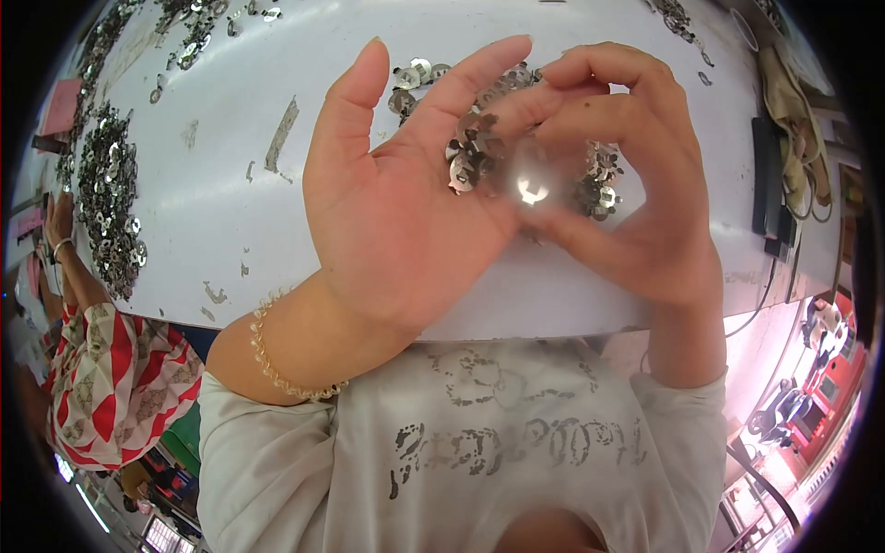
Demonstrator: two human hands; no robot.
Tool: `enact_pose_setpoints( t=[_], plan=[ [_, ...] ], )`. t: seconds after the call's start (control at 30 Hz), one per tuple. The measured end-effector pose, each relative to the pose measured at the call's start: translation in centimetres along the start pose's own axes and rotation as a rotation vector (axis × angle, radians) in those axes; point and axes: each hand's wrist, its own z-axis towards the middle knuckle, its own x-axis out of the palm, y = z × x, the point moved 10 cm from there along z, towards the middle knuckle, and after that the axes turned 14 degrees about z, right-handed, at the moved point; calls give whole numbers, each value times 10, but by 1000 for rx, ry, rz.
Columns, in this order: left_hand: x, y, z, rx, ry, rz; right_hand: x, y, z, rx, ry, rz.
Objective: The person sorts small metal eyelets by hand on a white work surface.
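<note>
My left hand [396, 203] is turned palm up, its thumb and index finger stretched out. A few small metal discs with dark tabs [468, 158] rest against its palm and the base of its fingers. Close beside it, my right hand [636, 166] curves inward, thumb and fingers bent around a small shiny metal disc [531, 191]. Glare and blur hide the disc's outline and the exact fingertip contact. Behind both hands, a loose heap of similar discs [420, 72] lies on the white table [230, 184], partly covered by my fingers.
A long pile of metal pieces [112, 203] runs along the table's left side, near a co-worker's hand [61, 217]. More pieces lie at the far left [194, 28] and far right [678, 17]. A black box [767, 175] and a beige bag [791, 111] stand at the right edge.
</note>
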Motion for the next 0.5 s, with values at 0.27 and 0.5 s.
enact_pose_setpoints(
  t=[0.27,0.5],
  plan=[
    [3,1,0,-2,17,4,9,2,-2,-2,78,-14],
    [1,0,-1,1,13,27,13,2,-1,47,118,-93]
  ],
)
